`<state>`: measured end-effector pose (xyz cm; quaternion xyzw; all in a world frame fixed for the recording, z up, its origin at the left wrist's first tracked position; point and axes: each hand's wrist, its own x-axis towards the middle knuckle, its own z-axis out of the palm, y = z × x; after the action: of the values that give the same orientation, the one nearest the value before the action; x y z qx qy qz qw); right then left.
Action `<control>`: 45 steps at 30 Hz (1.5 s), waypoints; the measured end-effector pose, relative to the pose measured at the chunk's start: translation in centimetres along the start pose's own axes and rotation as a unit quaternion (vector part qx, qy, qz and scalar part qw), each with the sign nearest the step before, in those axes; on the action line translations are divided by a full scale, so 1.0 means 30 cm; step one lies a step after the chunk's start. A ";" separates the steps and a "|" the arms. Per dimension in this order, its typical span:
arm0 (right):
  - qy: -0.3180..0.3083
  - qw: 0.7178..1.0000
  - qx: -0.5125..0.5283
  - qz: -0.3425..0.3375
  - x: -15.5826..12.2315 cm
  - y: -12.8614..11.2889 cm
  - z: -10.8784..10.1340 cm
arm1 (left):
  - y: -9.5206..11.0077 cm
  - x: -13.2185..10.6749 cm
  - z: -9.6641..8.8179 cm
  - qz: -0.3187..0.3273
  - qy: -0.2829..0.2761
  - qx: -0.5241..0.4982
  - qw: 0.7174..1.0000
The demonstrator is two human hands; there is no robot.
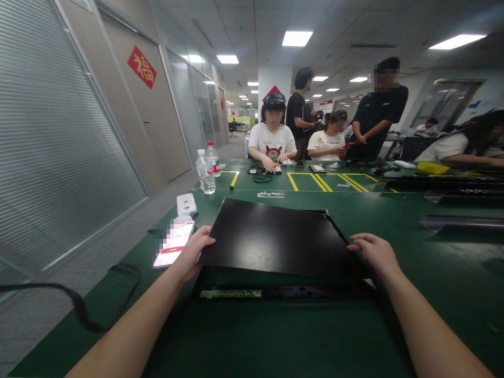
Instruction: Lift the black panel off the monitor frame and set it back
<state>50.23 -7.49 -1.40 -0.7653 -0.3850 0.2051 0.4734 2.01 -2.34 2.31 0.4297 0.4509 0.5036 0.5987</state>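
Observation:
A thin, glossy black sheet (271,236) is tilted above the table in front of me. My left hand (196,251) grips its left edge, thumb on top and the other fingers beneath. At the right edge, my right hand (372,251) has its fingertips closed on the sheet's rim. Under the sheet lies a shallow black frame (315,292), mostly covered; its far right corner sticks out behind the sheet. A green circuit strip (232,294) shows along the frame's near side.
Left of the sheet lie a lit phone (175,244) and a white device (186,205). Water bottles (205,173) stand farther back. Dark strap (79,304) hangs at left. Long black parts (460,223) lie at right. Across the green table (394,210), a person (272,139) handles small parts.

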 end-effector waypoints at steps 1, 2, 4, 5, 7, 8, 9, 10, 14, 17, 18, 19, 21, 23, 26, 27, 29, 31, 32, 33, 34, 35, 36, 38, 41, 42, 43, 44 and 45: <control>0.000 1.000 -0.015 -0.003 -0.001 -0.002 0.000 | -0.004 0.003 0.000 -0.001 0.005 0.001 1.000; 0.002 0.999 -0.032 -0.006 -0.003 -0.006 -0.001 | -0.009 0.005 0.000 -0.001 0.012 0.000 1.000; 0.005 0.998 -0.066 -0.011 -0.008 -0.014 -0.001 | -0.019 0.010 0.001 -0.002 0.021 -0.003 1.000; 0.005 0.997 -0.082 -0.013 -0.010 -0.018 -0.002 | -0.024 0.012 0.001 -0.002 0.025 -0.006 1.000; -0.001 0.994 -0.106 -0.017 -0.013 -0.023 -0.003 | -0.033 0.016 0.003 -0.005 0.027 -0.013 1.000; -0.004 0.993 -0.115 -0.021 -0.014 -0.025 -0.004 | -0.037 0.018 0.003 -0.005 0.030 -0.016 0.999; -0.007 0.992 -0.122 -0.024 -0.015 -0.027 -0.004 | -0.040 0.019 0.004 -0.005 0.031 -0.018 0.999; -0.009 0.991 -0.128 -0.027 -0.016 -0.028 -0.005 | -0.042 0.021 0.004 -0.004 0.033 -0.019 0.999; -0.016 0.988 -0.147 -0.031 -0.020 -0.033 -0.007 | -0.045 0.027 0.004 -0.006 0.037 -0.016 0.999; -0.018 0.987 -0.154 -0.034 -0.023 -0.035 -0.007 | -0.044 0.027 0.003 -0.012 0.037 -0.010 0.999; -0.017 0.987 -0.155 -0.035 -0.022 -0.033 -0.007 | -0.044 0.027 0.002 -0.016 0.033 -0.007 0.999; -0.017 0.987 -0.157 -0.035 -0.021 -0.031 -0.007 | -0.044 0.026 0.002 -0.019 0.028 -0.004 0.999; -0.019 0.987 -0.158 -0.033 -0.017 -0.026 -0.006 | -0.043 0.025 0.001 -0.027 0.019 -0.001 0.999; -0.020 0.987 -0.157 -0.032 -0.014 -0.021 -0.005 | -0.043 0.023 0.001 -0.033 0.018 0.000 0.999; -0.012 0.987 -0.159 -0.038 -0.012 -0.022 -0.005 | -0.041 0.020 0.004 -0.040 0.020 0.001 0.999; -0.008 0.986 -0.160 -0.041 -0.013 -0.024 -0.005 | -0.039 0.019 0.006 -0.042 0.018 0.000 0.999; -0.004 0.986 -0.162 -0.044 -0.016 -0.029 -0.005 | -0.034 0.015 0.010 -0.044 0.012 -0.003 0.999; -0.006 0.985 -0.165 -0.045 -0.019 -0.033 -0.006 | -0.029 0.010 0.013 -0.047 0.003 -0.005 0.999; -0.008 0.985 -0.166 -0.043 -0.019 -0.034 -0.007 | -0.027 0.008 0.015 -0.049 -0.001 -0.005 0.999; -0.011 0.985 -0.169 -0.041 -0.020 -0.034 -0.008 | -0.025 0.006 0.015 -0.051 -0.003 -0.005 0.999; -0.013 0.985 -0.170 -0.038 -0.020 -0.033 -0.008 | -0.023 0.005 0.016 -0.054 -0.007 -0.006 0.998; -0.015 0.984 -0.171 -0.035 -0.019 -0.032 -0.009 | -0.022 0.004 0.016 -0.057 -0.010 -0.007 0.998; -0.017 0.984 -0.172 -0.035 -0.019 -0.030 -0.009 | -0.022 0.004 0.016 -0.060 -0.013 -0.009 0.998; -0.017 0.984 -0.173 -0.042 -0.019 -0.028 -0.010 | -0.021 0.005 0.016 -0.064 -0.019 -0.009 0.998; -0.016 0.983 -0.176 -0.049 -0.021 -0.027 -0.010 | -0.020 0.005 0.019 -0.066 -0.017 -0.006 0.998; -0.017 0.983 -0.177 -0.049 -0.021 -0.027 -0.010 | -0.019 0.005 0.020 -0.068 -0.012 -0.005 0.998; -0.018 0.983 -0.179 -0.048 -0.021 -0.027 -0.011 | -0.018 0.004 0.021 -0.070 -0.008 -0.004 0.998; -0.020 0.982 -0.181 -0.048 -0.021 -0.027 -0.011 | -0.018 0.004 0.022 -0.073 -0.004 -0.004 0.997; -0.021 0.981 -0.184 -0.049 -0.021 -0.027 -0.011 | -0.017 0.003 0.022 -0.074 -0.003 -0.003 0.997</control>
<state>49.74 -7.98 -0.54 -0.8148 -0.4634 0.1233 0.3260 2.78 -2.34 1.95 0.3946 0.4779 0.4579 0.6373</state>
